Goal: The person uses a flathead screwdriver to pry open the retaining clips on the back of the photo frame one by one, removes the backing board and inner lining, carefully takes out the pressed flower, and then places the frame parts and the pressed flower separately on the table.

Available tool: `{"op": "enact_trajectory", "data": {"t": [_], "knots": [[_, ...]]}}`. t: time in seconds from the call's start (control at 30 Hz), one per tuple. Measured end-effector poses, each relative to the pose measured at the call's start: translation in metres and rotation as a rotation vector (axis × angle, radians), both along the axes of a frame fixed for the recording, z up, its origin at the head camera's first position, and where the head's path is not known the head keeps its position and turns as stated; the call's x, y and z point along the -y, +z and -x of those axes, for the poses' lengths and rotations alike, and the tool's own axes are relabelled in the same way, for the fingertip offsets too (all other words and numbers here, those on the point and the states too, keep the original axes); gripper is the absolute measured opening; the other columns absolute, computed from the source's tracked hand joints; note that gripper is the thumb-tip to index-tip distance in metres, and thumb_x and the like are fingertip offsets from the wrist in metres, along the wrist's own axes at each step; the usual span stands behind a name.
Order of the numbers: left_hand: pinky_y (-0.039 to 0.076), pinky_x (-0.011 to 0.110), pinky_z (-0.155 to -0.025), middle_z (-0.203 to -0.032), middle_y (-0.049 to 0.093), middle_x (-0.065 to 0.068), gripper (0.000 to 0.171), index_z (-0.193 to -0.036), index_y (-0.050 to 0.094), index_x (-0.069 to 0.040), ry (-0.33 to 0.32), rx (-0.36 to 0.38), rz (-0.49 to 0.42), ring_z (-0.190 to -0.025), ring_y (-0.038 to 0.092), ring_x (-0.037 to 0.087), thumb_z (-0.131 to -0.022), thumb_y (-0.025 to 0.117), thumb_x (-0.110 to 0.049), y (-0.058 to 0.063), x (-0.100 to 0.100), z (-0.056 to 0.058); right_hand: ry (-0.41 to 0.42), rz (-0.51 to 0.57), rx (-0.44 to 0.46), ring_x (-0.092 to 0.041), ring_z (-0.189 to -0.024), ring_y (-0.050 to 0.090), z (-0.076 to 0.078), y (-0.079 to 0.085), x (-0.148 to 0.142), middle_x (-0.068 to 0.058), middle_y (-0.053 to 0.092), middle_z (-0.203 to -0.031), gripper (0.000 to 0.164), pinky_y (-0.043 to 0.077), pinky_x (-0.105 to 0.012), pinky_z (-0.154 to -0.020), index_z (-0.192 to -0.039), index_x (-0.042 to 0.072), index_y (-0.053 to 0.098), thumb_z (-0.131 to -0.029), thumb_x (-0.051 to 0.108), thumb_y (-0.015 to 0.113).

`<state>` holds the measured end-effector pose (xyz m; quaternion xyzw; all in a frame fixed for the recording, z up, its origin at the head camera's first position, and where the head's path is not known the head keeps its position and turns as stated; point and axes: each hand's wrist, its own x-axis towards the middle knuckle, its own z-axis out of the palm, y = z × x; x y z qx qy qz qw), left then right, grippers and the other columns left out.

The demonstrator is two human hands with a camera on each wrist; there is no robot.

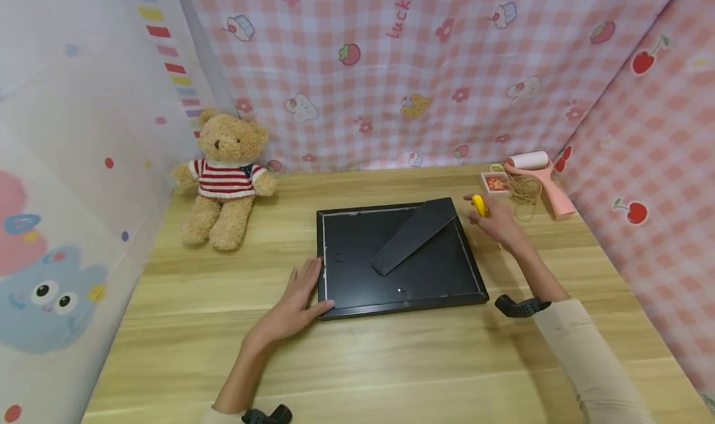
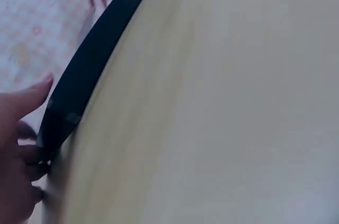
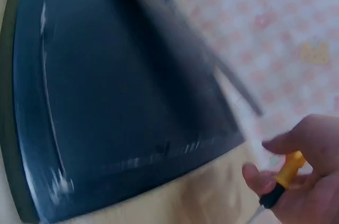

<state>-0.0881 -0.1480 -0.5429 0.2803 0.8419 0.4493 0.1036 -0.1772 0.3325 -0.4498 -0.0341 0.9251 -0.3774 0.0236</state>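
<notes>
A black picture frame lies back side up on the wooden table, its black stand leg slanting across the backing. At the frame's left edge, my left hand rests with the fingers along the side and the thumb on the near corner. In the left wrist view, the left hand touches the frame's dark side. My right hand is off the frame's far right corner, holding a screwdriver with a yellow and black handle. Part of its metal shaft shows in the right wrist view.
A teddy bear in a striped sweater sits at the back left. At the back right lie a pink lint roller, a coil of twine and a small box. Patterned cloth hangs behind the table.
</notes>
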Motion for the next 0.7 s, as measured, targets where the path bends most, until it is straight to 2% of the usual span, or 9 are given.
{"op": "enact_trajectory", "data": {"t": [0.1,0.23,0.37,0.5,0.6,0.7], "knots": [[-0.021,0.024,-0.131,-0.18,0.007,0.032,0.108,-0.174,0.007,0.003,0.03,-0.04,-0.01,-0.17,0.001,0.046,-0.105,0.073,-0.047,0.002,-0.005,-0.022,0.079,0.003,0.089,-0.02,-0.079,0.059,0.012,-0.012,-0.006,-0.034,0.065,-0.118,0.052,0.048,-0.024,-0.064,-0.162,-0.005,0.047,-0.112,0.008,0.058],[-0.021,0.025,-0.131,-0.181,0.008,0.029,0.114,-0.175,0.006,0.002,0.074,-0.084,0.01,-0.17,0.004,0.044,-0.1,0.079,-0.043,0.002,-0.012,-0.033,0.144,0.0,0.11,-0.019,-0.077,0.051,0.026,-0.017,-0.006,-0.033,0.062,-0.122,0.057,0.043,-0.025,-0.065,-0.164,-0.005,0.044,-0.108,0.0,0.057],[-0.02,0.023,-0.132,-0.183,0.009,0.022,0.109,-0.175,0.007,-0.001,0.087,-0.089,0.026,-0.171,0.006,0.039,-0.102,0.077,-0.041,-0.002,-0.012,-0.031,0.176,-0.029,0.12,-0.023,-0.082,0.05,0.034,-0.016,-0.003,-0.031,0.061,-0.116,0.052,0.041,-0.027,-0.068,-0.157,-0.009,0.051,-0.106,-0.003,0.057],[-0.02,0.026,-0.133,-0.181,0.015,0.026,0.104,-0.174,0.011,0.002,0.086,-0.134,0.038,-0.171,0.011,0.039,-0.104,0.069,-0.049,-0.006,-0.006,-0.026,0.187,-0.072,0.098,-0.029,-0.087,0.053,0.036,-0.017,-0.004,-0.03,0.064,-0.109,0.044,0.043,-0.03,-0.073,-0.148,-0.014,0.057,-0.107,-0.001,0.057],[-0.016,0.037,-0.137,-0.176,0.027,0.032,0.098,-0.172,0.021,0.007,0.125,-0.178,0.019,-0.167,0.022,0.044,-0.105,0.064,-0.051,-0.004,0.0,-0.021,0.183,-0.092,0.063,-0.033,-0.088,0.056,0.034,-0.018,-0.004,-0.033,0.065,-0.109,0.04,0.044,-0.034,-0.076,-0.144,-0.016,0.06,-0.107,0.001,0.058],[-0.004,0.054,-0.139,-0.169,0.038,0.035,0.087,-0.167,0.032,0.01,0.176,-0.189,-0.003,-0.161,0.034,0.05,-0.105,0.068,-0.04,0.002,0.002,-0.013,0.164,-0.102,0.04,-0.039,-0.095,0.06,0.027,-0.019,-0.008,-0.036,0.067,-0.114,0.034,0.049,-0.041,-0.082,-0.135,-0.018,0.062,-0.106,-0.001,0.062]]}}
